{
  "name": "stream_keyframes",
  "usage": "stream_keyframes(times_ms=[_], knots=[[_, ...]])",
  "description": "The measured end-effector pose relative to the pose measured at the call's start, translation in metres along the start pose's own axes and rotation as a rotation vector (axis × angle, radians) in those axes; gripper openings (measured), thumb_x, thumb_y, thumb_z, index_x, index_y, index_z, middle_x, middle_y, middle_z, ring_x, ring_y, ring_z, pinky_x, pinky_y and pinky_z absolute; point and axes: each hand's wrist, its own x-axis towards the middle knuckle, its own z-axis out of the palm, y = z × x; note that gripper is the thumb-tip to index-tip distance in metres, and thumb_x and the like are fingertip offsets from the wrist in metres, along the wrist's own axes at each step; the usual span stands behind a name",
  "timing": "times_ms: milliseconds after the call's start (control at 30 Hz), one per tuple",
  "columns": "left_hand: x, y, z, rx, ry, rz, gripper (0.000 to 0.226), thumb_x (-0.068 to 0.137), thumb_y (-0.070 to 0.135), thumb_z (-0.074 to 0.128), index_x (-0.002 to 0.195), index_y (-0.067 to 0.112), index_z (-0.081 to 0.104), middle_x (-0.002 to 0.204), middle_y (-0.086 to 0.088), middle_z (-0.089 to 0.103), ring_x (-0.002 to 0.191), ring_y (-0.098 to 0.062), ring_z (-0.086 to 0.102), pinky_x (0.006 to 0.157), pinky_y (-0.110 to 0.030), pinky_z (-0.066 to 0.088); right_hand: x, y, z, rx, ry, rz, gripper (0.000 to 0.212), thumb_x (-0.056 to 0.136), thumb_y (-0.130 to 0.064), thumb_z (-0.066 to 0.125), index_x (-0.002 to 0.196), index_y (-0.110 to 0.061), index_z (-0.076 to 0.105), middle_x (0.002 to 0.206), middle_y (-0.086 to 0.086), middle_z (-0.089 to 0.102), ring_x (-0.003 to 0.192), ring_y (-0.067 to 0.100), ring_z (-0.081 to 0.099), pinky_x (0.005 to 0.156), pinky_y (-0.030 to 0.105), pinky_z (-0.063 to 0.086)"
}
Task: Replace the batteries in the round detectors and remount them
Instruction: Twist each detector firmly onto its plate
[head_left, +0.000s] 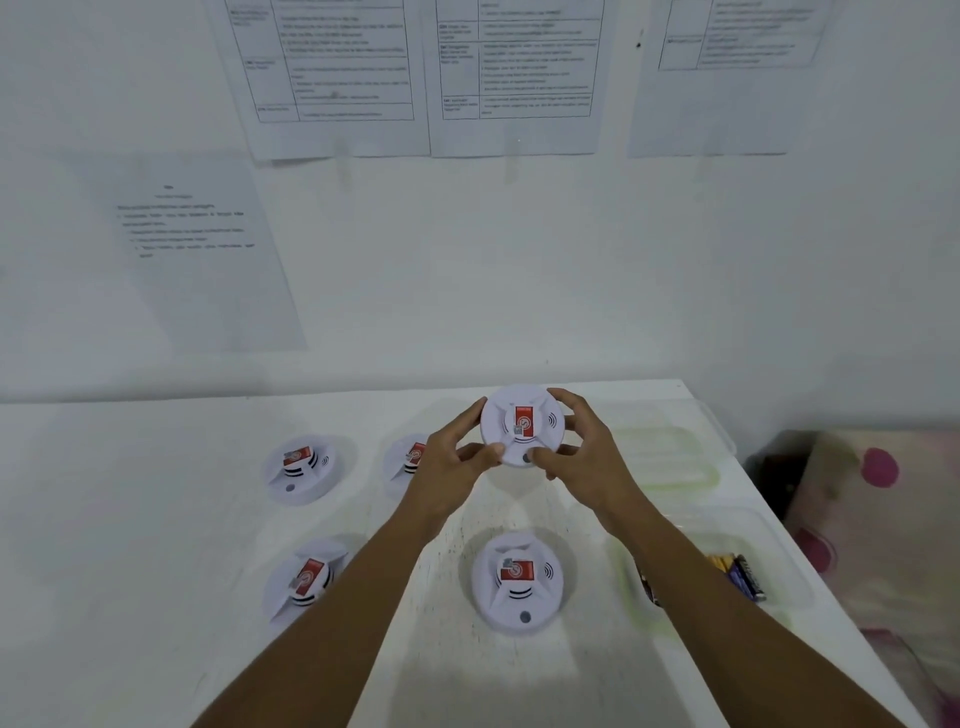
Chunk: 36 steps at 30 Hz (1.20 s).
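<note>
So that it may be twisted open, a round detector is gripped above the table by the left hand and right hand, fingers curled round its rim.

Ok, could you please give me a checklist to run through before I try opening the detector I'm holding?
1. Grip: left hand and right hand both hold the rim of the held detector: ok.
2. Detector lifted off the table: ok.
3. Battery cover on its underside: hidden, cannot tell.
4. Supply of batteries in the near tray beside the right forearm: ok.
5. Whether those are fresh or used: cannot tell.
</note>
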Motion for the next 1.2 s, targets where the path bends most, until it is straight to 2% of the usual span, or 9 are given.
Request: stream_keyframes(times_ms=[200,367,600,700,900,1067,1200], knots=[[0.002,-0.003,0.002,0.010,0.002,-0.015,0.048,0.093,0.022,0.067,0.138,0.030,0.053,0.129,0.015,0.065,0.111,-0.012,0.065,0.097,-0.031,0.053,0.002,0.004,-0.002,-0.010,0.004,0.000,0.067,0.074,-0.008,0.078,0.126,-0.036,0.049,0.114,-0.003,0.063,0.090,0.021,0.063,0.058,0.017,0.049],[0.003,-0.004,0.003,0.014,-0.001,-0.014,0.048,0.093,0.021,0.066,0.139,0.029,0.053,0.129,0.014,0.065,0.110,-0.011,0.066,0.097,-0.033,0.054,0.003,0.006,-0.002,-0.021,0.009,-0.008,0.066,0.074,-0.009,0.078,0.124,-0.040,0.048,0.113,-0.006,0.063,0.097,0.022,0.065,0.062,0.018,0.050],[0.004,-0.005,0.002,-0.002,-0.015,-0.019,0.049,0.092,0.019,0.068,0.138,0.027,0.054,0.127,0.012,0.066,0.108,-0.014,0.068,0.095,-0.033,0.054,0.004,0.010,-0.003,-0.038,0.009,-0.016,0.066,0.072,-0.010,0.079,0.124,-0.037,0.049,0.110,-0.007,0.064,0.101,0.021,0.065,0.073,0.029,0.056],[0.005,-0.007,0.002,0.012,-0.009,-0.025,0.051,0.092,0.021,0.068,0.140,0.027,0.052,0.130,0.010,0.065,0.108,-0.015,0.068,0.097,-0.035,0.054,0.005,0.011,-0.003,-0.032,0.007,-0.003,0.067,0.072,-0.011,0.079,0.125,-0.038,0.048,0.113,-0.003,0.063,0.099,0.021,0.066,0.072,0.030,0.057],[0.006,-0.006,0.000,0.005,-0.008,-0.030,0.049,0.092,0.021,0.067,0.139,0.030,0.053,0.127,0.017,0.065,0.106,-0.009,0.068,0.092,-0.027,0.055,0.004,0.010,-0.005,-0.014,-0.019,0.003,0.066,0.074,-0.013,0.080,0.127,-0.036,0.049,0.115,-0.002,0.063,0.089,0.022,0.070,0.064,0.027,0.055],[0.007,-0.003,-0.002,-0.018,-0.018,-0.029,0.048,0.093,0.017,0.066,0.139,0.026,0.053,0.126,0.015,0.066,0.107,-0.012,0.068,0.088,-0.024,0.055,0.004,0.005,-0.009,-0.045,-0.038,-0.001,0.058,0.081,-0.009,0.070,0.126,-0.040,0.050,0.117,-0.009,0.063,0.105,0.012,0.062,0.070,0.026,0.058],[0.008,-0.002,-0.003,-0.034,-0.022,-0.033,0.047,0.094,0.015,0.066,0.138,0.026,0.054,0.125,0.015,0.067,0.105,-0.012,0.068,0.085,-0.022,0.054,0.002,0.003,-0.013,-0.038,-0.041,0.023,0.054,0.086,-0.009,0.065,0.126,-0.042,0.053,0.113,-0.014,0.065,0.104,0.013,0.063,0.069,0.023,0.055]])
